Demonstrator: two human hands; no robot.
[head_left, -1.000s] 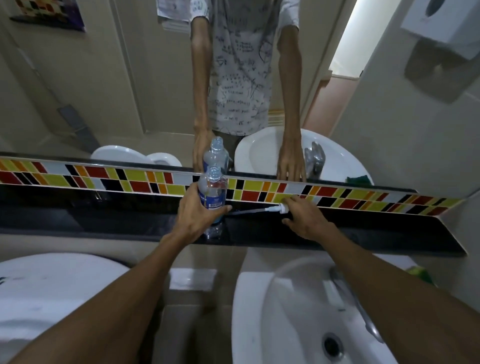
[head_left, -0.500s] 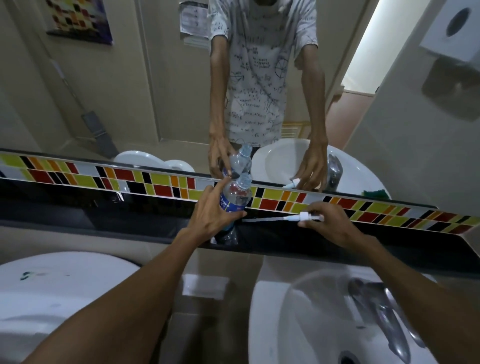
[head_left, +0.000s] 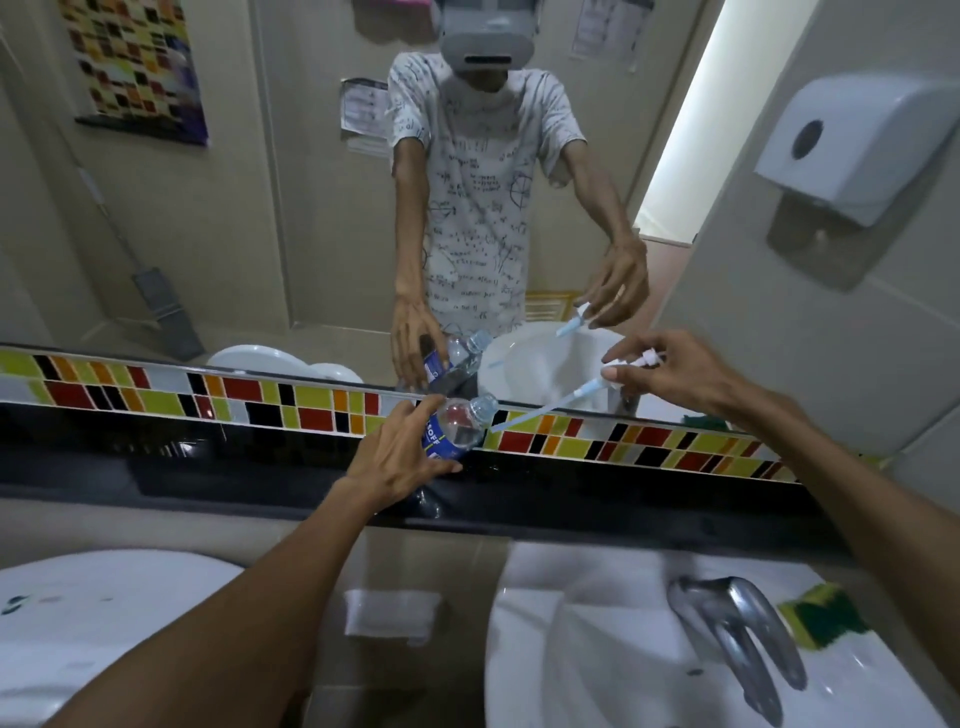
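One bottle (head_left: 460, 426) (tilted), inside left grip (head_left: 400, 457)

Single head-worn wide-angle view, looking forward and down from close over the basin (head_left: 524, 623), facing the mirror (head_left: 311, 218) — left hand (head_left: 400, 457) and right hand (head_left: 670, 371) at arm's length, mid-frame.

A glossy black shelf (head_left: 208, 467) runs beneath the mirror (head_left: 260, 234), backed by a strip of coloured tiles (head_left: 311, 410). Near its middle stands a clear bottle (head_left: 460, 428), base down, neck tilted toward one o'clock.
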